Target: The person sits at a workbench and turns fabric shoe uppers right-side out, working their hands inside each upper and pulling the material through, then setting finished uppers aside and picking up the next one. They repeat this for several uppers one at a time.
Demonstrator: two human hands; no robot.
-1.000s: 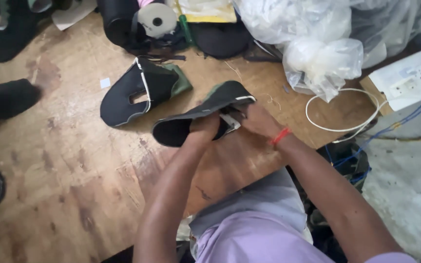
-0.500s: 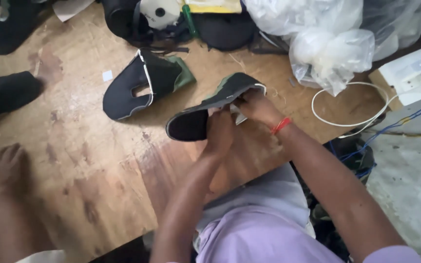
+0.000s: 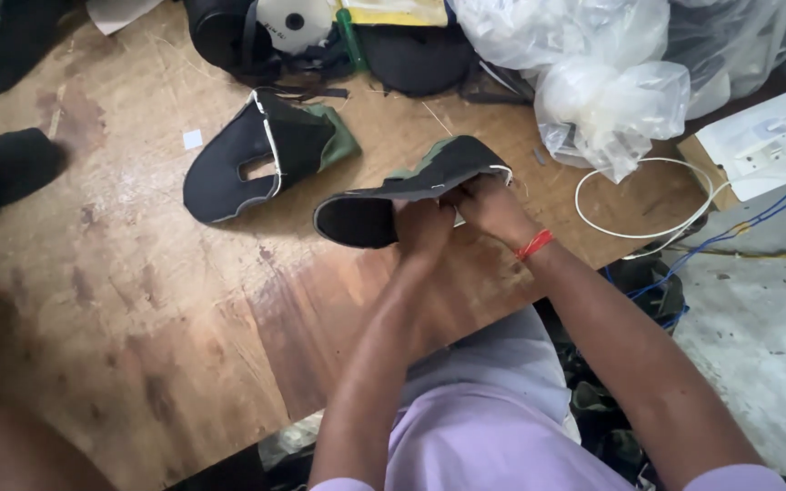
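**Both hands on the shoe upper, long axis left-low to right-high**

The black-and-green shoe upper [image 3: 393, 195] is held just above the bench [image 3: 138, 300], its rounded toe end pointing to the person's left and its far end rising to the right. The left hand [image 3: 422, 229] is closed, pinching the lower edge near mid-length. The right hand [image 3: 491, 205], red band at the wrist, is curled on the upper's right part, touching the left hand. A second flat upper [image 3: 247, 164] lies apart, further left on the bench.
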